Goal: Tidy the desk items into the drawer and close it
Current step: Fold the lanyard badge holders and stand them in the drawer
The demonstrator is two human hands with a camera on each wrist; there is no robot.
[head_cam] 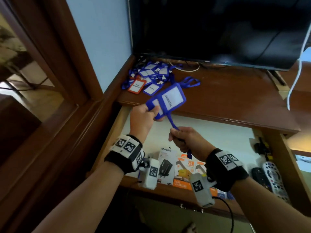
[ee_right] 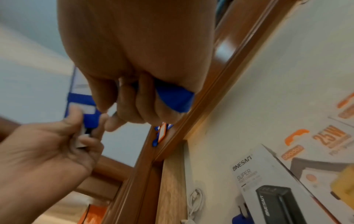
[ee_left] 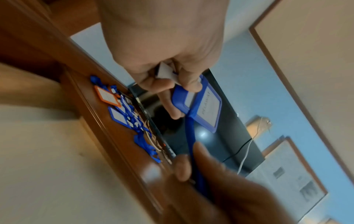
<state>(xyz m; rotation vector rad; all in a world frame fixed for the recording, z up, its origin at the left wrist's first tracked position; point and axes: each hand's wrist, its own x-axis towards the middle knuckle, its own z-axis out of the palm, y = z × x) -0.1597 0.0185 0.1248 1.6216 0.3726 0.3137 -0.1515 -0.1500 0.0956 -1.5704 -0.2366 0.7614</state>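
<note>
My left hand [head_cam: 148,113] pinches the lower end of two stacked blue badge holders [head_cam: 168,100] above the open drawer [head_cam: 210,135]. In the left wrist view the same badge holders [ee_left: 203,106] show between thumb and fingers of the left hand [ee_left: 172,78]. Their blue lanyard strap [head_cam: 173,123] runs down into my right hand [head_cam: 181,140], which grips it in a fist; in the right wrist view a loop of the strap [ee_right: 174,98] sticks out of the right hand [ee_right: 138,97]. A pile of blue badge holders [head_cam: 151,73] and one orange badge holder [head_cam: 136,86] lie on the desk's back left.
A dark monitor [head_cam: 218,31] stands at the back of the wooden desk [head_cam: 235,95]. The drawer holds charger boxes [head_cam: 183,170] near the front and remote controls [head_cam: 269,175] at the right. A white cable [head_cam: 297,73] hangs at the right. A wooden frame [head_cam: 67,64] borders the left.
</note>
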